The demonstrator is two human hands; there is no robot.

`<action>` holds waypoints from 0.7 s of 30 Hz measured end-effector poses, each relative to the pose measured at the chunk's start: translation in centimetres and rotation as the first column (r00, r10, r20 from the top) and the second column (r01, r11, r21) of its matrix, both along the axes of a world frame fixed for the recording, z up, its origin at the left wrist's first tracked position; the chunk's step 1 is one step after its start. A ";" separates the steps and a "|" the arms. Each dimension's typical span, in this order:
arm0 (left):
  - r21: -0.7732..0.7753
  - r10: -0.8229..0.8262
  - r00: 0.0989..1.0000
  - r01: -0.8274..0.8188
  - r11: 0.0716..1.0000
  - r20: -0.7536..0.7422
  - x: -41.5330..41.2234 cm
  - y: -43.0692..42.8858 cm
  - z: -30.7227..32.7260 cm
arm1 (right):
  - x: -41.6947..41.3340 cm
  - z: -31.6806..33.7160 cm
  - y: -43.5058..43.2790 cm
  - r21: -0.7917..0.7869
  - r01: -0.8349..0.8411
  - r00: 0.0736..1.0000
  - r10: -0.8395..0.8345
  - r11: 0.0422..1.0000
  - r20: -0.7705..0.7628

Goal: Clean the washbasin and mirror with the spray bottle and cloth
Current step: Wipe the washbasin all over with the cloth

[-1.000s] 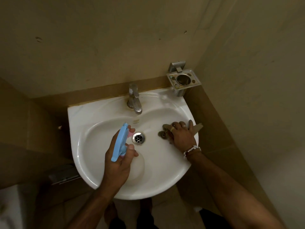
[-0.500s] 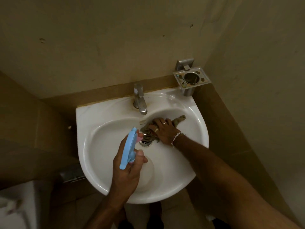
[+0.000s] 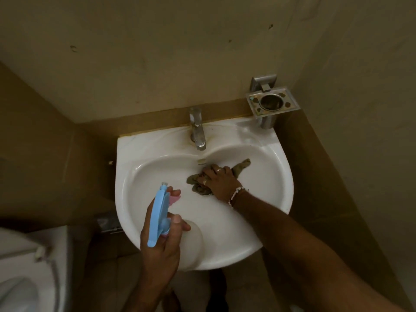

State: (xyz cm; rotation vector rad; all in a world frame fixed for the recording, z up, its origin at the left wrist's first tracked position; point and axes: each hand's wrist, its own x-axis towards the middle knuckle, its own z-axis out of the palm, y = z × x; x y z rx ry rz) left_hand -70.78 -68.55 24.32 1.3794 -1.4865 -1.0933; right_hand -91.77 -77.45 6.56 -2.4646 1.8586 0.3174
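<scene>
Just below the tap (image 3: 198, 134): right hand (image 3: 219, 181) grips bunched cloth (image 3: 194, 181) on washbasin (image 3: 126, 154) bowl | opposite the tap, over front rim: left hand (image 3: 159, 242) clasps spray bottle (image 3: 157, 218) | progress: bowl mid-wipe, stains beside tap remain, mirror unseen, presumably pending.

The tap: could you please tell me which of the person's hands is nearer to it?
The right hand, gripping the cloth in the bowl just below the tap. The left hand holds the spray bottle over the front rim of the washbasin, farther away.
</scene>
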 end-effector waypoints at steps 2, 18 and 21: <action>0.025 0.027 0.999 -0.029 0.999 0.045 0.4 0.6 0.1 | -0.4 0.6 0.3 0.005 0.033 0.999 -0.032 0.999 -0.035; -0.141 -0.152 0.981 0.135 0.981 -0.118 3.7 5.9 1.0 | -5.1 10.4 9.8 0.064 0.480 0.852 -0.447 0.875 -0.270; -0.177 -0.179 0.975 0.155 0.972 -0.134 3.9 5.8 0.7 | -3.5 10.4 11.3 0.060 0.545 0.819 -0.516 0.836 -0.250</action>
